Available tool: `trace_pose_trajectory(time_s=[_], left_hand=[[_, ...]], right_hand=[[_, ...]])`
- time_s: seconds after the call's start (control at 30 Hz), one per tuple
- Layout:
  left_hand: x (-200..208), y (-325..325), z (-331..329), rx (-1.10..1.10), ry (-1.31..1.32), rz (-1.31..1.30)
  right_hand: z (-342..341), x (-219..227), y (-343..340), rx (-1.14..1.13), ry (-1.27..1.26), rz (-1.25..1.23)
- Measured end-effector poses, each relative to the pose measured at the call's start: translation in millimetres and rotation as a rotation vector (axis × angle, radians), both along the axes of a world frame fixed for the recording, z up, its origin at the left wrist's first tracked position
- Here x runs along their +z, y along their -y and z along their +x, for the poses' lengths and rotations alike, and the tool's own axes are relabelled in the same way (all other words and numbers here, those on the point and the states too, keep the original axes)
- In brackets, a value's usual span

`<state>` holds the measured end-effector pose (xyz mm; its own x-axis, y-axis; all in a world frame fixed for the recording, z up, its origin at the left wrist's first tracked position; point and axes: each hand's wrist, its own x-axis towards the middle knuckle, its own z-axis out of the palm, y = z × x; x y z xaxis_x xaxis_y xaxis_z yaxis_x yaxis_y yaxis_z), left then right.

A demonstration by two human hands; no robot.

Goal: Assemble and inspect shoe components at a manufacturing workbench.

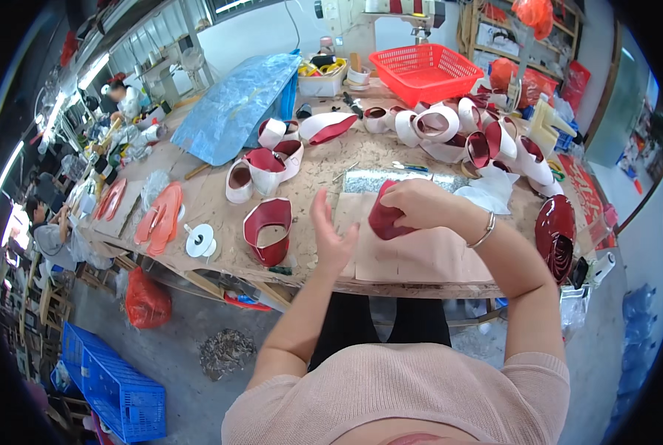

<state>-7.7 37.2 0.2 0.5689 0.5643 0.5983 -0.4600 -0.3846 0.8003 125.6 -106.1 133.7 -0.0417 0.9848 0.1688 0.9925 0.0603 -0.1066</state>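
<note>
My right hand (414, 202) grips a dark red shoe upper (385, 216) above a pale brown sheet (420, 256) at the table's front. To the left of it my left hand (334, 233) is raised with fingers apart, holding nothing. A glossy dark red shoe upper with a white edge (268, 248) stands left of that hand. Behind it, white-lined red uppers (263, 165) sit in a small group. A shiny metal plate (361, 180) lies just beyond the sheet, with a small tool (410, 167) at its far edge.
More white and red uppers (439, 126) crowd the back right, beside a red plastic basket (426, 70). Dark red glossy pieces (555, 231) are stacked at the right edge. A blue sheet-covered board (231, 111), orange pieces (161, 219) and a white spool (200, 241) occupy the left.
</note>
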Motion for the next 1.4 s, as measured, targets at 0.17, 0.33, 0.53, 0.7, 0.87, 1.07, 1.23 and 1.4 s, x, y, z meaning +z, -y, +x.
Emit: trace_pose_trajectory(time_s=[0.17,0.33,0.53,0.7,0.87,1.07,1.23,1.4], left_hand=[[73,-4,18,-0.13,-0.207,1.225],[15,14,17,0.116,-0.281,1.738],[-7,26,28,0.181,0.018,1.884],[-1,24,38,0.162,-0.197,1.808],[-20,24,47,-0.018,0.014,1.371],[-17,11,48,-0.074,-0.075,1.615],[-11,18,51,-0.252,-0.037,1.092],[38,31,49,-0.239,-1.029,0.942]], right_hand=[[2,-45,8,0.021,0.778,0.006],[-11,-102,59,-0.02,0.665,0.114],[-20,-115,77,-0.081,0.428,0.297],[1,-110,71,0.042,0.661,0.312],[0,-122,77,0.104,0.739,0.3],[1,-121,75,0.151,0.763,0.34],[6,-123,72,0.087,0.729,0.276],[25,-111,48,-0.303,0.255,-0.113]])
